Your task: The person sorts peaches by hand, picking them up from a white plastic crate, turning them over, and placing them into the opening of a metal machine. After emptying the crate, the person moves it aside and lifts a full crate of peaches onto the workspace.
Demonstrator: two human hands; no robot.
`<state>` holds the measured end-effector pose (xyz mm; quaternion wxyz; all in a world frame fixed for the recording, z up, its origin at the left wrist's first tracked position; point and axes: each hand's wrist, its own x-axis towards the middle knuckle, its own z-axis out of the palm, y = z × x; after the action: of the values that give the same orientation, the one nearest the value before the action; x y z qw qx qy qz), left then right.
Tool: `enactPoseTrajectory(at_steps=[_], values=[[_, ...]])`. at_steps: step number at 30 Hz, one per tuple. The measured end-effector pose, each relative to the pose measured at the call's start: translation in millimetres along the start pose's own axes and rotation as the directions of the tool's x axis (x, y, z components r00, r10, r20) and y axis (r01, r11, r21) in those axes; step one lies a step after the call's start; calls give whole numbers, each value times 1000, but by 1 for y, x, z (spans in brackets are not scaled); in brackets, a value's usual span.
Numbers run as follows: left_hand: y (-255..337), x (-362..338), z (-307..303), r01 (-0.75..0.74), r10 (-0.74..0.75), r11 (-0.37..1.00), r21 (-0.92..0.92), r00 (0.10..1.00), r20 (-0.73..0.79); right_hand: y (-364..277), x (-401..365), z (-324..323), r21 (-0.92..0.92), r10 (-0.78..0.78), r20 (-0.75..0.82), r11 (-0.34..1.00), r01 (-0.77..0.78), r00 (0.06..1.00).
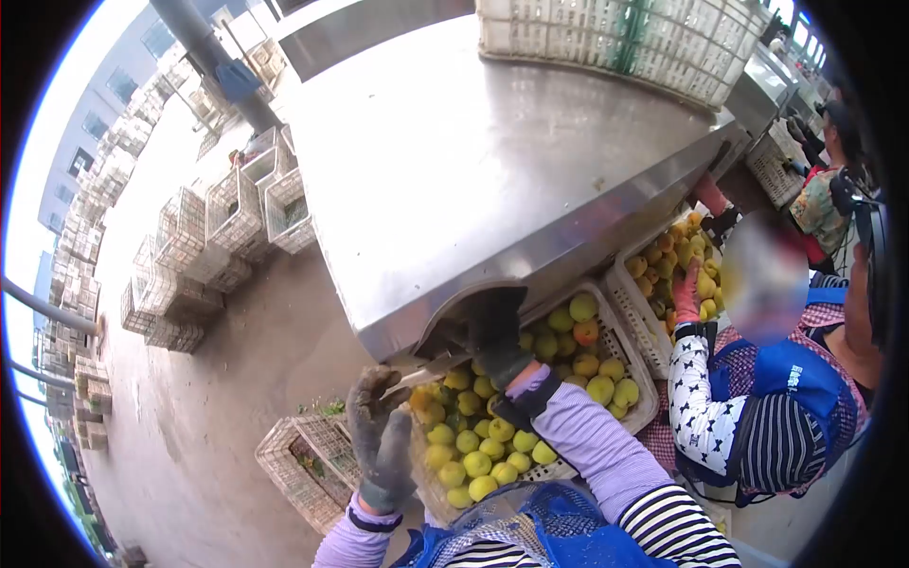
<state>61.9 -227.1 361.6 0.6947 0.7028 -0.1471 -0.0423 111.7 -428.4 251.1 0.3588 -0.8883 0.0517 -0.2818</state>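
The gloved left hand (382, 443) is loosely spread, seemingly holding nothing, beside the crate (650, 402) of fruit (478, 462) just in front of the person. The gloved right hand (497, 331) reaches over the fruit into the machine's (492, 180) shadowed opening; its grip cannot be told. Alongside, a co-worker's hand (687, 292) touches fruit in another crate (632, 308). Stacked crates (182, 227) stand beyond.
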Motion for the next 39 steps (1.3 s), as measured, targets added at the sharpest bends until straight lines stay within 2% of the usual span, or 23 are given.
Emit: enactPoseTrajectory(at_steps=[1,4,5,6,7,11,13,15,17,18,21,25,26,28,29,31,33,34,35,36,37,38,39], values=[[29,15,-1,-106,106,994,19,994,-9,-6,9,-21,-113,-74,-72,991,66,995],[107,90,-4,-481,472,798,363,873,122,-7,-43,-44,85,131,16,988,-132,991],[135,116,8,-608,579,652,453,785,221,-10,-57,-57,77,202,115,974,-211,973],[176,143,31,-764,680,289,577,588,438,-17,-69,-68,198,238,107,946,-255,965],[210,168,67,-841,716,84,535,424,554,-25,-81,-78,316,276,108,901,-297,955],[238,271,177,-890,712,-134,436,220,667,-16,-119,-105,422,307,17,860,-285,952],[213,314,214,-841,682,-133,524,306,665,-3,-133,-126,469,473,120,748,-470,873],[195,345,241,-771,641,-206,603,359,679,31,-163,-131,271,385,-21,890,-366,923],[192,368,271,-688,569,-291,664,434,699,53,-211,-127,123,438,107,885,-449,893],[190,391,281,-676,601,-345,651,374,706,64,-232,-127,43,468,167,876,-481,868],[193,445,311,-629,630,-404,664,335,700,102,-265,-137,27,585,186,800,-599,790],[193,519,335,-500,622,-457,735,411,666,122,-302,-144,86,690,100,712,-697,717],[194,515,339,-530,573,-429,731,467,674,122,-310,-142,102,708,93,693,-714,700],[191,555,330,-744,511,-272,610,425,747,122,-318,-139,133,717,88,679,-722,691],[189,561,329,-815,568,-206,541,351,744,122,-321,-137,146,715,81,680,-718,694],[193,564,324,-811,595,-128,571,398,698,123,-327,-128,176,670,52,724,-667,741],[190,577,309,-812,531,-35,582,478,700,110,-329,-119,218,587,29,786,-578,809],[193,563,296,-804,516,-119,583,451,728,100,-314,-125,242,574,52,787,-568,817],[195,549,283,-791,501,-201,577,424,755,86,-280,-145,269,615,132,733,-625,778],[208,500,290,-746,445,-289,600,450,774,85,-270,-143,394,581,186,694,-602,792],[208,468,272,-689,375,-382,616,493,785,74,-257,-141,668,664,327,341,-662,672],[198,460,233,-655,400,-370,659,528,749,67,-242,-147,785,650,415,98,-611,637],[191,463,209,-633,430,-361,684,538,725,62,-219,-162,766,563,465,131,-629,683]])
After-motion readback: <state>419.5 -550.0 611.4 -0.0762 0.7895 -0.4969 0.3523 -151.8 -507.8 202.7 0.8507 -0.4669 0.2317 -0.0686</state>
